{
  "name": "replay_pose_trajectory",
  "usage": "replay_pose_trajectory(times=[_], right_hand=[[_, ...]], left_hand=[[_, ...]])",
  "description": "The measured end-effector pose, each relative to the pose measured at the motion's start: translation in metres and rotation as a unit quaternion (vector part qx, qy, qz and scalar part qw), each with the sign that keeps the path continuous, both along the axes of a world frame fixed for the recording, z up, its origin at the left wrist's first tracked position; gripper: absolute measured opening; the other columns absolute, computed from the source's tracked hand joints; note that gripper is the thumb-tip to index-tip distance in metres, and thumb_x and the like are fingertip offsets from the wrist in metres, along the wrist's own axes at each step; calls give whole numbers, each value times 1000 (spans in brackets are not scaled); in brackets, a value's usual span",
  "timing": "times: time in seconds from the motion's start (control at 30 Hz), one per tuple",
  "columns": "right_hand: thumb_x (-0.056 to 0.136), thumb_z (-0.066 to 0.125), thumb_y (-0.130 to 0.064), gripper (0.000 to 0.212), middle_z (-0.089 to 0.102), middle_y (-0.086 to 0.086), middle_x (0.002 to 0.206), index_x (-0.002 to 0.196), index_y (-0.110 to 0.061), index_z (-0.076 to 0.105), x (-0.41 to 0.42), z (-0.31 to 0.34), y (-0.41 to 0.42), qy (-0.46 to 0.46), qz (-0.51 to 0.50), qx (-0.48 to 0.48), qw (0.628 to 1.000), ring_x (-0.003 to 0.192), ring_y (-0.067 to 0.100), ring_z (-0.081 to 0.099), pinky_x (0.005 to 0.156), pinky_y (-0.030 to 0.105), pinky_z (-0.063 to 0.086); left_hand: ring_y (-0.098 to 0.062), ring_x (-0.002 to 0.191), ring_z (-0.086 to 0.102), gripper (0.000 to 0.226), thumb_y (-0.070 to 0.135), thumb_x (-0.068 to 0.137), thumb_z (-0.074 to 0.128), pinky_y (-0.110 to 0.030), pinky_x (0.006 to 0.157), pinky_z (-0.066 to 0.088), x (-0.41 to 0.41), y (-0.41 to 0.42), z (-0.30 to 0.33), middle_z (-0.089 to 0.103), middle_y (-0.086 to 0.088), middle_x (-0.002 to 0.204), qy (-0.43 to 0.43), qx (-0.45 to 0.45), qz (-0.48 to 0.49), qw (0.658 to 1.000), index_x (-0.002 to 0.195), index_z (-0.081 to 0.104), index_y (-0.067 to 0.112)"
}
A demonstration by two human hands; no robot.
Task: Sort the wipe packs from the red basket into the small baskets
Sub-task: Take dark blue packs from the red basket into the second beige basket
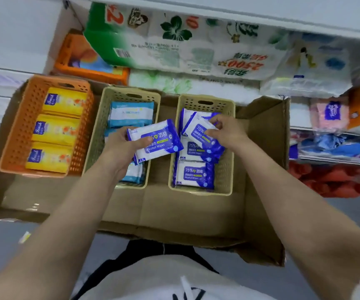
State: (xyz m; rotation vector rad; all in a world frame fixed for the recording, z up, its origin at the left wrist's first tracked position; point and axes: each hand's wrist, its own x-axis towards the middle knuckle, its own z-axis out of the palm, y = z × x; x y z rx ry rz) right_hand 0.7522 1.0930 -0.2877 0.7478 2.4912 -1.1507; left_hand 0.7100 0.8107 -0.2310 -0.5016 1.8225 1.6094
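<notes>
Both hands are clamped on blue-and-white alcohol wipe packs above a flattened cardboard box (196,213) that carries three small baskets in a row. Along its left edge sits the orange basket (18,135), filled with three yellow packs (55,129); in the middle is a beige basket (97,135) holding light-blue packs (130,113); toward the right edge stands the right beige basket (228,146), where several blue alcohol packs (193,174) already lie flat, long axes running across the basket. The left hand (120,148) grips one alcohol pack (155,140) by its left end, thumb on top, holding it over the middle basket; its long axis runs left to right and tilts slightly up toward the right, so its free end points at the right basket just beside it. The right hand (224,132) hovers inside that right basket near its far end, fingers pinching a second alcohol pack (202,132) that rests tilted on the ones below. By my reading, the left-hand pack belongs with its matching packs, so the coming move is a short shift rightward, and the right hand is already nearer that destination. No red basket is clearly identifiable in view.
</notes>
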Motion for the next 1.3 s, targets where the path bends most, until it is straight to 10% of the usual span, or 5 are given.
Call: replay_pose_trajectory(times=[0.33, 0.6, 1.13, 1.3], right_hand=[[88, 65, -22, 23, 69, 3, 117, 110, -25, 72, -66, -22, 9, 1, 166, 182, 969, 109, 27, 61, 82, 33, 45], [85, 76, -28, 40, 67, 3, 123, 123, -18, 68, -61, -21, 14, -102, 210, 57, 971, 101, 14, 59, 82, 24, 39], [87, 72, -30, 31, 68, 5, 115, 115, -18, 67, -2, -34, -18, -33, 193, 198, 961, 107, 22, 62, 82, 34, 53], [89, 68, -43, 31, 70, -13, 108, 114, -26, 68, -10, 5, -19, 55, 19, -47, 997, 101, 2, 64, 93, 30, 53]], left_hand=[[-19, 88, 74, 36, 14, 80, 77, -28, 65, 59, 8, 9, -8, 75, -8, 101, -10, -20, 32, 999, 113, 62, 10], [-19, 92, 73, 41, 17, 81, 77, -35, 78, 59, 2, 14, -12, 74, -8, 105, -14, -32, 24, 999, 117, 60, 9], [-19, 92, 72, 39, 18, 79, 79, -32, 74, 59, 4, 25, -19, 73, -8, 106, -9, -43, -8, 999, 113, 60, 12], [-16, 86, 74, 39, 17, 77, 81, -30, 71, 60, 9, 34, -21, 74, -7, 101, -9, -25, -39, 999, 110, 61, 12]])
